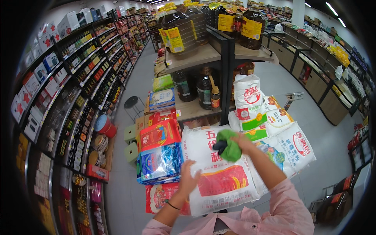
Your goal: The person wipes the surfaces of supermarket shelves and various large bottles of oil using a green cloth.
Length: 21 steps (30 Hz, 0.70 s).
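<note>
A large white woven sack (223, 161) with red print lies flat in front of me, most likely flour. My right hand (243, 143) grips a crumpled green cloth (230, 148) over the upper part of this sack; a dark patch of fabric shows at the cloth's left side. Whether the cloth touches the sack is hard to tell. At the sack's left edge is my left hand (188, 179), fingers apart and holding nothing. Blue plastic bags (160, 163) and a red bag (160, 135) are piled just left of it.
Behind the sack stands a wooden display shelf (194, 57) with large oil bottles (177, 32). More white sacks (285, 149) lie to the right. A black stool (133, 102) and a red bucket (105, 126) stand in the left aisle, beside stocked shelving (88, 73). Counters (317, 79) line the right.
</note>
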Each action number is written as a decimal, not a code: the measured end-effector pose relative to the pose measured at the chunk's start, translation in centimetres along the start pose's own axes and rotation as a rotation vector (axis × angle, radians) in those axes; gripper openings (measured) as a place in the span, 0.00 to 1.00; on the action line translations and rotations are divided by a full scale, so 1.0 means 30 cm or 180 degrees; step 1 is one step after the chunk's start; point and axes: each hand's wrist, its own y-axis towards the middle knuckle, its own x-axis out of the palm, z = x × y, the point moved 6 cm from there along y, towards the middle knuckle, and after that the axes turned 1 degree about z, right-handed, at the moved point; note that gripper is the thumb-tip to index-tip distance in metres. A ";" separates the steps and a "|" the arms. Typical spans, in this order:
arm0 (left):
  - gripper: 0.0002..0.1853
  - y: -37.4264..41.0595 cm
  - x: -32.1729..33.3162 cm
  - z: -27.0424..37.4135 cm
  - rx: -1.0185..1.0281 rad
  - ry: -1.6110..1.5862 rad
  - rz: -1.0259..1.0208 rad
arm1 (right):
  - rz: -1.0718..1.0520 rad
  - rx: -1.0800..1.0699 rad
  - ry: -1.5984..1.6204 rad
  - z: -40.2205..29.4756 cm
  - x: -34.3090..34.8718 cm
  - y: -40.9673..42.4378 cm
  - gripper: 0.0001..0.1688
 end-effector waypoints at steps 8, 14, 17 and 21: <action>0.28 0.679 -0.288 -0.086 0.0639 0.1106 0.0733 | 0.1924 -0.3466 -0.2351 -1.031 -0.161 0.347 0.21; 0.35 1.282 -0.285 -0.048 0.0511 0.1170 0.1474 | 0.1819 -0.2001 -0.4863 -1.389 -0.185 0.821 0.29; 0.37 1.499 -0.301 -0.117 0.0283 0.1202 0.1883 | 0.1368 -0.1929 -0.5429 -1.349 -0.053 0.913 0.31; 0.32 1.648 -0.270 -0.178 0.0392 0.0948 0.1681 | -0.0016 -0.1425 -0.5566 -1.406 -0.023 1.102 0.30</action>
